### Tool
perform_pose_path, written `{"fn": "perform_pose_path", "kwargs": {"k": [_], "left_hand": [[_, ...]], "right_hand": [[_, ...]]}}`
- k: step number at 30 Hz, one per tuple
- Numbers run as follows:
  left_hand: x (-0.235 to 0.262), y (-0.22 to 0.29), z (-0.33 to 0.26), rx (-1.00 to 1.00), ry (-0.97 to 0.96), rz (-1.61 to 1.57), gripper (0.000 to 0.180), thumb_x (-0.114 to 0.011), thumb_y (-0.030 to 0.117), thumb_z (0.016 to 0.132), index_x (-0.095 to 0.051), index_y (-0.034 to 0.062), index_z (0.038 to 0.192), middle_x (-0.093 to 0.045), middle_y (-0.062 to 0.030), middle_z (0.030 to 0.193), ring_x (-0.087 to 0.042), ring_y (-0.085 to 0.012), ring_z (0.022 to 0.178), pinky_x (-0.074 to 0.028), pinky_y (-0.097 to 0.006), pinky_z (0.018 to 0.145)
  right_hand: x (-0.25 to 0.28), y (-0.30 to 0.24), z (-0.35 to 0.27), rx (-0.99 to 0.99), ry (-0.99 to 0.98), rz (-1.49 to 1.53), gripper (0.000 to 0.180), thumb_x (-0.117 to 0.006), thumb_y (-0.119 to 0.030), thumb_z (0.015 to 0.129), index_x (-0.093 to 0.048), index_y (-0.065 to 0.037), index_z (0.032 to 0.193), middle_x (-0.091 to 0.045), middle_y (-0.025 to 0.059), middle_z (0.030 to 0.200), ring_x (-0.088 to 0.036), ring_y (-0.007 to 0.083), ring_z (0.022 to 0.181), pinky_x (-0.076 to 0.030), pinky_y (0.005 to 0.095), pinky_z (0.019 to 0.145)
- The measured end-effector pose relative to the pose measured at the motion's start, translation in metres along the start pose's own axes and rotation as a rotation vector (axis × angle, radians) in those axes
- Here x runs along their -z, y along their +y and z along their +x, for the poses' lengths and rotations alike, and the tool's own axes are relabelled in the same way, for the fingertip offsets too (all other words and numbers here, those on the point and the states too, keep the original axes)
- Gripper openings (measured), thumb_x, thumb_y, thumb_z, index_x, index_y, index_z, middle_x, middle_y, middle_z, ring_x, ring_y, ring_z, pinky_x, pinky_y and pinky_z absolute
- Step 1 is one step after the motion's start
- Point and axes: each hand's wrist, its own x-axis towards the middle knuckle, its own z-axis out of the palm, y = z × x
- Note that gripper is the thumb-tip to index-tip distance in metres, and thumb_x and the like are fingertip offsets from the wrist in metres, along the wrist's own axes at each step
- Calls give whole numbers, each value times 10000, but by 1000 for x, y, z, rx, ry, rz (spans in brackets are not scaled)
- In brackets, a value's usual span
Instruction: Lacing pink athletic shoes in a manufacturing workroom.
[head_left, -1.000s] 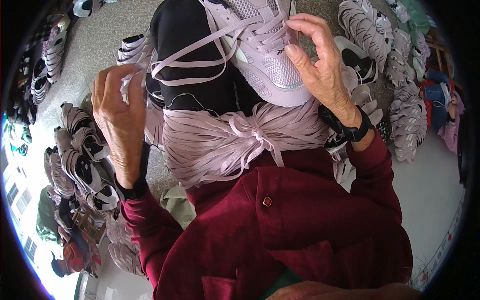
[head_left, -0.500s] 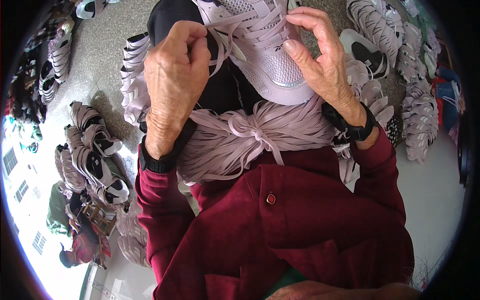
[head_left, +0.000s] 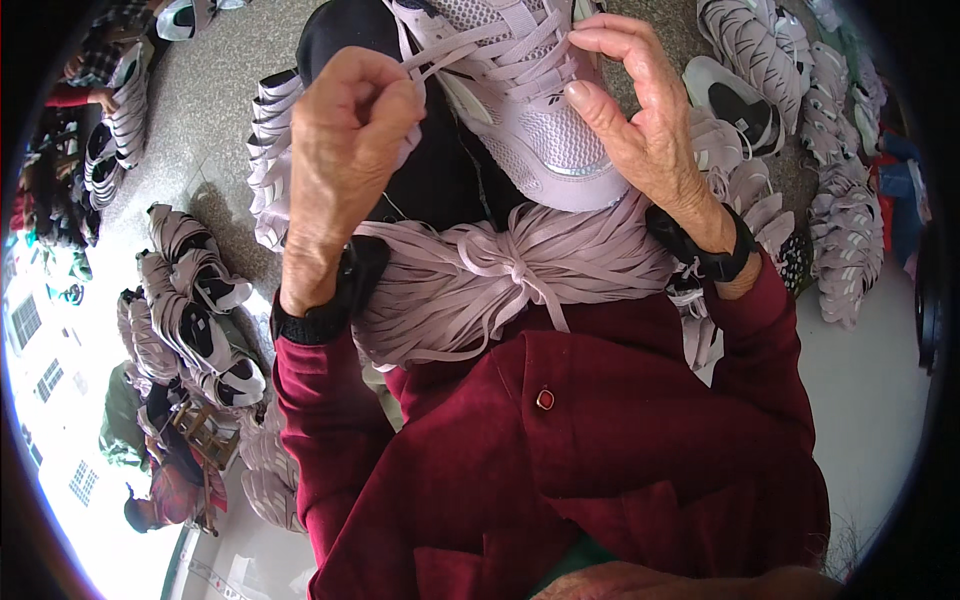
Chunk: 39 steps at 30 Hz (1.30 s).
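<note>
A pale pink sneaker [head_left: 545, 145] rests toe toward me over my dark-clad legs, its upper part cut off by the frame edge. My left hand [head_left: 355, 130] is closed in a pinch on a pale pink shoelace [head_left: 445, 52], which runs from its fingers to the shoe's lacing. My right hand [head_left: 645, 115] stands at the shoe's right side with thumb and forefinger spread apart. Its thumb tip lies against the upper, and the other fingers are partly hidden. Across my lap lies a thick bundle of loose pink laces [head_left: 590, 255], tied in the middle.
Stacked pink shoe uppers [head_left: 270, 160] stand left of my legs. More stacks [head_left: 185, 310] lie on the left floor, and others [head_left: 845, 230] on the right. A black-and-white shoe part [head_left: 735, 105] is near my right hand. Another person's hand [head_left: 103, 98] shows at upper left.
My left hand has turned and shifted slightly, and the lace now stretches straighter between it and the shoe. My right hand stays put. Another person's hand has appeared at upper left.
</note>
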Motion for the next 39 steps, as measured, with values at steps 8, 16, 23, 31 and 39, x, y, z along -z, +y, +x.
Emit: {"fn": "perform_pose_path", "kwargs": {"k": [8,16,23,31,39], "left_hand": [[12,32,6,125,-180,-331,275,-681,168,959,-647,7,1179,-692,-40,886,-596,-76,735,-452,-219,625],[-10,66,37,266,-180,-565,87,-667,67,909,-692,-13,930,-672,-69,839,-594,-154,690,-474,-236,653],[-15,68,51,58,-203,174,86,-684,53,889,-705,-25,918,-660,-59,788,-589,-152,642,-452,-278,561],[-15,57,48,-327,-173,738,127,-753,31,779,-700,-4,888,-635,-144,754,-642,-301,687,-495,-376,616],[-14,40,41,-487,-169,937,163,-705,211,918,-724,92,1029,-671,-67,844,-667,-226,735,-513,-346,648]], "right_hand": [[1,-10,8,16,31,14,329,-707,-216,938,-617,-59,1214,-633,88,1177,-637,215,1025,-516,347,899],[4,-23,10,-105,-41,36,440,-713,-199,931,-488,-14,1261,-500,166,1178,-559,269,1008,-478,387,855],[4,-25,12,-136,-22,131,455,-728,-177,915,-480,-5,1256,-495,163,1169,-545,268,990,-473,381,839],[5,-27,13,-114,-18,162,442,-723,-152,917,-485,-8,1261,-497,161,1163,-540,260,956,-468,380,821],[4,-27,14,-114,-16,166,442,-723,-143,916,-486,-10,1264,-500,157,1155,-544,262,968,-467,378,830]]}}
